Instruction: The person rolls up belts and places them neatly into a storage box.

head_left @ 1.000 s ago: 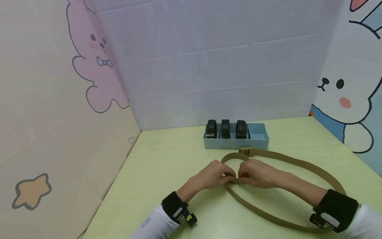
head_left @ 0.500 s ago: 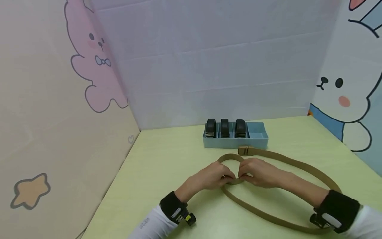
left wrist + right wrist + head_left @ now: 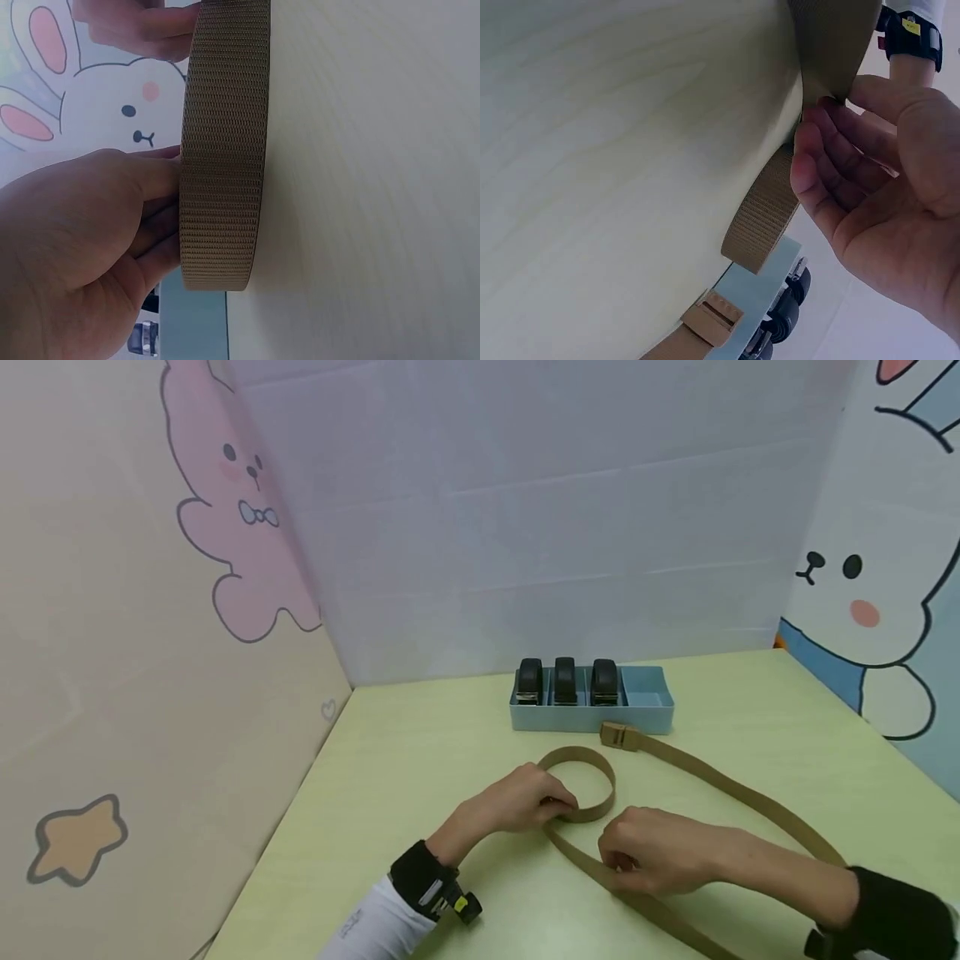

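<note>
A tan webbing belt (image 3: 750,797) stands on edge on the table, one end wound into a round loop (image 3: 613,777). My left hand (image 3: 517,799) pinches the near-left side of that loop, where the strap runs off; in the left wrist view the ribbed webbing (image 3: 225,150) fills the space before its fingers. Nearer to me and to the right, my right hand (image 3: 663,852) pinches the free strap (image 3: 832,49) between thumb and fingers. The belt's tan buckle (image 3: 618,735) lies at its other end, near the tray. My right forearm hides part of the strap.
A light blue divided tray (image 3: 592,718) stands at the back of the pale yellow table (image 3: 420,752). Three black rolled belts (image 3: 565,681) sit in its compartments; the rightmost compartment (image 3: 648,687) holds none. Cartoon-printed walls border the table.
My right hand has left the loop beside my left hand and moved toward me, now pinching the strap farther along. The left hand has shifted slightly left; the loop shows more fully.
</note>
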Demonstrator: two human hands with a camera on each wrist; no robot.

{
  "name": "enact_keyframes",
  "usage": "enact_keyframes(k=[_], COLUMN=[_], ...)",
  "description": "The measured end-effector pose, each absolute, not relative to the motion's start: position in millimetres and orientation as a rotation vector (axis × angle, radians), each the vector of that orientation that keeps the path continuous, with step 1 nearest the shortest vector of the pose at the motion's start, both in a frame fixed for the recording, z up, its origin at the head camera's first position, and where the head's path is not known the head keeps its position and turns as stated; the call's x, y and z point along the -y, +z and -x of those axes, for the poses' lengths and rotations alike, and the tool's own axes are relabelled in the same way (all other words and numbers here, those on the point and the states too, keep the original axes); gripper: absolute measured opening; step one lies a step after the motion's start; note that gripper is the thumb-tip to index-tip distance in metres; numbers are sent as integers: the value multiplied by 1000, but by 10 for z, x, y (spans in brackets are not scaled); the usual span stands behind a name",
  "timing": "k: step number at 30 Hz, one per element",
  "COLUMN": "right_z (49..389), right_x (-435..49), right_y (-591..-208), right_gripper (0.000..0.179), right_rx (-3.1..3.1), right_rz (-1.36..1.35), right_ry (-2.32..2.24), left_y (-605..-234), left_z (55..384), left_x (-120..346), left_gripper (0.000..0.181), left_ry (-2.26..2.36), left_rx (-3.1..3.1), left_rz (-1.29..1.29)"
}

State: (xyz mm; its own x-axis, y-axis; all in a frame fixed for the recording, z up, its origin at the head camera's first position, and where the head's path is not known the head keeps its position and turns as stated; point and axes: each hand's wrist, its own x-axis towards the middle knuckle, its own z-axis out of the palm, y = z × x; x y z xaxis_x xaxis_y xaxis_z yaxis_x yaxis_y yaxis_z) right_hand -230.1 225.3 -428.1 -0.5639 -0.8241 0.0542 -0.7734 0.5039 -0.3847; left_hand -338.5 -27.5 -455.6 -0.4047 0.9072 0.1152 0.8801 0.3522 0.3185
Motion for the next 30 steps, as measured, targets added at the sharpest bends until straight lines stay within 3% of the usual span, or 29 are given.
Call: enact_keyframes(k=[16,30], right_z=[2493,2639], right_x=[-2581,-3050], right_y=[-4212,-4262], right_gripper=[40,47], right_rx=[-2729,-3062], right_rz=[1217,1002], right_ry=[-343,-132], left_y=[-4538,-4595], left_z=[3382,3363], left_x=[464,661], left_gripper=[16,19], left_ry=[632,869], left_rx=[-2466,-2371], left_rz=[-1543,-1427])
